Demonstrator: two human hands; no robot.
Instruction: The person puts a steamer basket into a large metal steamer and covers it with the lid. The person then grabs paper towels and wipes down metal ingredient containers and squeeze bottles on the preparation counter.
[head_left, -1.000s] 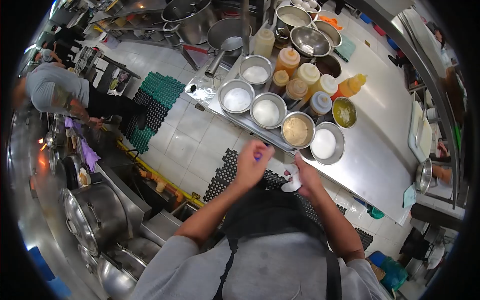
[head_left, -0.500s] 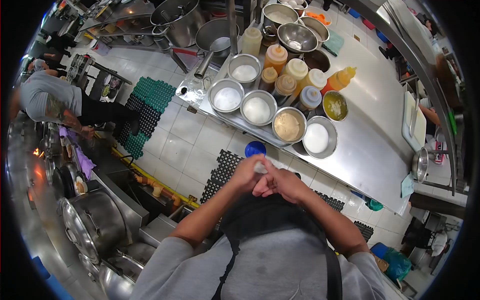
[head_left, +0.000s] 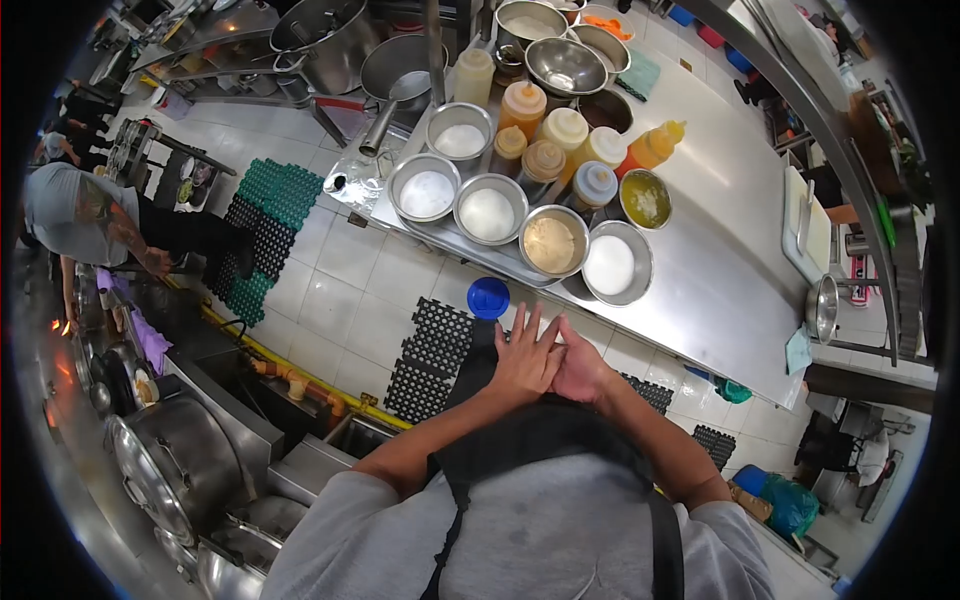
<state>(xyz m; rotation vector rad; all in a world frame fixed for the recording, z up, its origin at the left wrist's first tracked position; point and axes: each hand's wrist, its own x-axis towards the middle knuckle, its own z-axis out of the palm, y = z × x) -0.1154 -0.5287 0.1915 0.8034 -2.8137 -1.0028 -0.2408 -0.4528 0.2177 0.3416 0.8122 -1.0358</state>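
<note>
My left hand [head_left: 526,358] lies back up with its fingers stretched out and spread. It touches my right hand [head_left: 583,368], whose palm is turned toward it and whose fingers are partly hidden behind the left. No object shows in either hand; what lies between the palms, if anything, is hidden. Both hands are in front of my black apron [head_left: 545,440]. Just beyond them, a blue round lid or container [head_left: 488,298] is at floor level. The nearest bowls on the counter are a metal bowl of white powder [head_left: 610,264] and one of tan powder [head_left: 553,241].
The steel counter [head_left: 715,300] bears several seasoning bowls, squeeze bottles [head_left: 565,130] and a bowl of yellow-green liquid [head_left: 647,198]. A cutting board [head_left: 800,222] with a knife lies right. Left are a large pot [head_left: 195,450], a stove with flames and a person in grey [head_left: 80,215].
My hands were clasped with something whitish showing between them. Now the left hand's fingers are spread flat against the right, and the whitish thing is out of sight. The view shifted slightly right.
</note>
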